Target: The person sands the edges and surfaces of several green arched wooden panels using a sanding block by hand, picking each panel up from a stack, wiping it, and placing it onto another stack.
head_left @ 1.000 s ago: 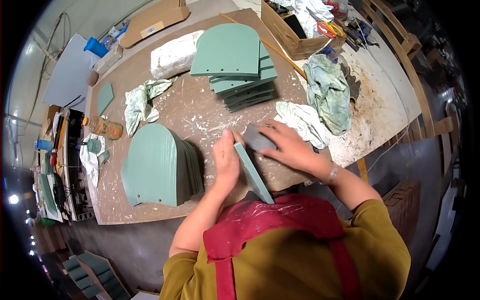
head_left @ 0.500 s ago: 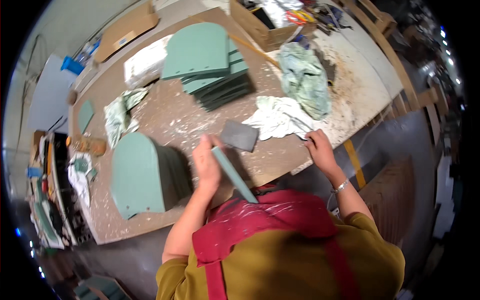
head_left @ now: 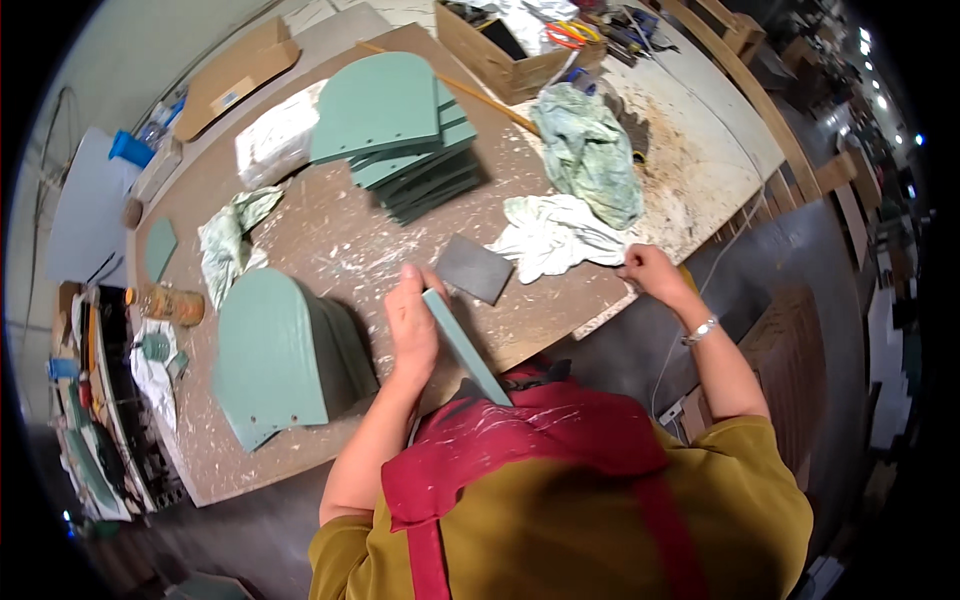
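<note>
My left hand (head_left: 411,322) is closed on a flat green panel (head_left: 466,350), which stands on edge and leans against my red apron. The panel's far face is hidden from me. At the table's right front edge, my right hand (head_left: 656,274) pinches the near right end of a crumpled white rag (head_left: 556,238). A dark grey square pad (head_left: 476,268) lies between the two hands. To the left stands a row of round-topped green panels (head_left: 268,350) on edge. Farther back is a flat pile of similar panels (head_left: 385,105), with small holes along their straight edge.
A greenish rag (head_left: 590,155) lies beyond the white one. An open box (head_left: 520,65) with orange-handled scissors (head_left: 572,34) sits at the back. On the left are a stained cloth (head_left: 232,240), a jar (head_left: 172,304) and a wrapped white bundle (head_left: 280,137). A thin stick (head_left: 490,102) lies behind the pile.
My right hand has moved a little to the right, with the rag's end at its fingers. My left hand keeps its hold on the panel. The whole view has shifted slightly.
</note>
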Tool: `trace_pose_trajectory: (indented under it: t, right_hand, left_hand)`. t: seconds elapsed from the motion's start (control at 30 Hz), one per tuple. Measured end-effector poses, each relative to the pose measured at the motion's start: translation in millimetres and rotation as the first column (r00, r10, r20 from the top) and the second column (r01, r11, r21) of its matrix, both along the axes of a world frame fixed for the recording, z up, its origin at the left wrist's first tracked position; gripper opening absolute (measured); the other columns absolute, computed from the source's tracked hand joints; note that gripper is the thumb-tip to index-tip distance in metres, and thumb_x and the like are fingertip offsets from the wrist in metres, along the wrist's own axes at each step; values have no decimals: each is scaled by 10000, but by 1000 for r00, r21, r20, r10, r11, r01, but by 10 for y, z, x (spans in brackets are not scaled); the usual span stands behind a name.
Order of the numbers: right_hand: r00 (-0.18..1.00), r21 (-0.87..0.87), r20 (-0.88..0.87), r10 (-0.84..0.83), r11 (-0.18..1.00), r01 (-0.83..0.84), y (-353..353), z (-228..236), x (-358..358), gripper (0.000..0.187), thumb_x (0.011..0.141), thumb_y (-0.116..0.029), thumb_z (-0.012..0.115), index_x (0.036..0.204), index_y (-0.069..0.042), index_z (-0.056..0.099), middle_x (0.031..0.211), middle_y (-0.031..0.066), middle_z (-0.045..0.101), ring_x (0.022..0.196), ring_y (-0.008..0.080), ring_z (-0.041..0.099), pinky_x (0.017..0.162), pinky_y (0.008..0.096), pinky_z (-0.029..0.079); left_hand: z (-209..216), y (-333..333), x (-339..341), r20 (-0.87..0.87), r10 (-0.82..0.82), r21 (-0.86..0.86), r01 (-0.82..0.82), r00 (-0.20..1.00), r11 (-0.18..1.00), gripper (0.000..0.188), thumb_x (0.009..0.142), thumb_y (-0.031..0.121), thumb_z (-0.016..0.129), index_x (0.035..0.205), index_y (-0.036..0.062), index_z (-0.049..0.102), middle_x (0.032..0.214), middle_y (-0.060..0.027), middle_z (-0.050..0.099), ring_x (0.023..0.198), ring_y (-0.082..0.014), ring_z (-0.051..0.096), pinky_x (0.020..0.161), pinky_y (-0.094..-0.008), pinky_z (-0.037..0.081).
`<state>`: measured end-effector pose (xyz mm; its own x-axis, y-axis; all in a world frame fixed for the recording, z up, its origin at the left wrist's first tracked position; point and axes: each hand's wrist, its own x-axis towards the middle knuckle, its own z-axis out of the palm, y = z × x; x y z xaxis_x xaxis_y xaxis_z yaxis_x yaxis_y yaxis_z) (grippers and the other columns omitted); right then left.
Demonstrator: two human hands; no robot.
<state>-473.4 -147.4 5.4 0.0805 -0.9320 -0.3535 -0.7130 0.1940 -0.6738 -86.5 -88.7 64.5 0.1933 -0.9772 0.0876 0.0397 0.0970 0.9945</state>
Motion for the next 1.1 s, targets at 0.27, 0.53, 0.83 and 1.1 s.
trace_pose_trajectory:
  t: [0.27, 0.53, 0.83, 1.1]
  right_hand:
    - [909, 263, -54, 413, 884, -386, -17, 533, -109, 137, 773, -72, 726, 859, -2, 646, 685, 47, 601, 663, 134, 530, 634, 322, 446]
    - [963, 308, 45, 264, 914, -265, 182, 464, 221, 253, 872, -216, 737, 787, 16, 683, 630, -3, 577, 637, 97, 504, 621, 285, 417]
    - [651, -228, 575, 495, 861, -454, 95, 1167, 1687, 212, 940, -103, 639, 1124, 0, 622, 920, 3, 584, 827, 86, 526, 744, 266, 448]
    - [647, -539, 35, 761, 560, -630, -7, 1403, 2062, 118, 918, -149, 624, 936, -43, 578, 898, 113, 566, 852, 344, 584, 707, 436, 466]
  left_hand:
    - [-73, -89, 67, -54, 15, 3, -15, 998, 1000, 614, 1089, 400, 308, 647, 45, 541, 591, -10, 503, 552, -100, 441, 538, -265, 368]
    - [-89, -128, 47, -28, 64, 34, -63, 998, 997, 640, 1091, 410, 270, 612, 57, 506, 566, -39, 482, 534, -126, 438, 523, -272, 356]
    - [-55, -131, -53, -29, 45, 47, -44, 999, 998, 599, 1092, 394, 298, 641, 59, 505, 581, -13, 472, 532, -109, 409, 515, -270, 344]
    - [-73, -144, -38, -46, 7, 10, -7, 999, 1000, 558, 1092, 358, 344, 695, 19, 543, 649, -5, 503, 629, -108, 447, 598, -280, 388]
